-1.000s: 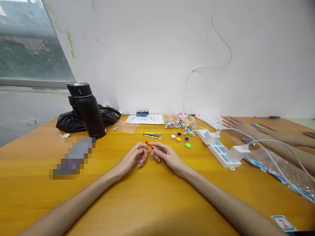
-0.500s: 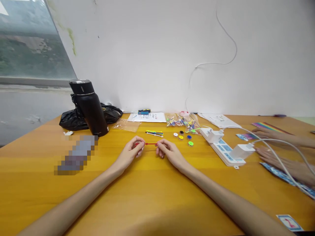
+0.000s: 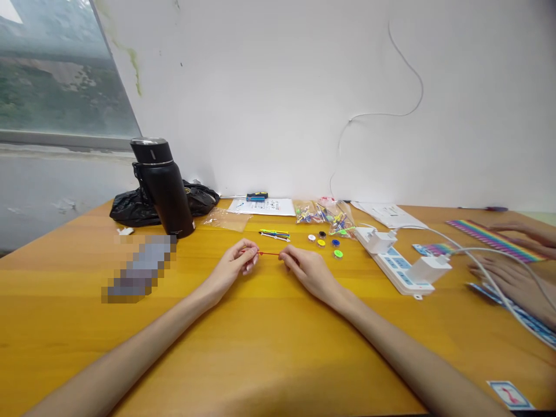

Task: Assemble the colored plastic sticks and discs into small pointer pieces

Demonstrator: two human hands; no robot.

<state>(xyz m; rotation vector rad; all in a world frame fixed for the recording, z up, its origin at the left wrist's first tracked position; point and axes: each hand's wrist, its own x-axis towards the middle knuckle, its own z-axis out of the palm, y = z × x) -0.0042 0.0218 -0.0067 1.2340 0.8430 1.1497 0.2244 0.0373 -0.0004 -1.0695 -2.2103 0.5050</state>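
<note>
Both my hands rest on the wooden table (image 3: 269, 347) near its middle. My left hand (image 3: 234, 265) and my right hand (image 3: 304, 267) each pinch one end of a thin red stick (image 3: 268, 253), which lies level between them. Just beyond lie several thin coloured sticks (image 3: 274, 234) and small round coloured discs (image 3: 325, 242). Clear bags of small coloured parts (image 3: 325, 215) sit behind the discs.
A black flask (image 3: 164, 188) stands at the left before a black bag (image 3: 130, 209). A white power strip (image 3: 397, 262) with plugged adapters and cables lies to the right. Another person's hands (image 3: 512, 278) work at the far right by rainbow sheets (image 3: 495, 240). Papers and a screwdriver (image 3: 257, 197) lie by the wall.
A second ago the red stick was tilted between hands held close together. My hands have drawn apart and the stick now lies level. The other person's hands pulled back to the right.
</note>
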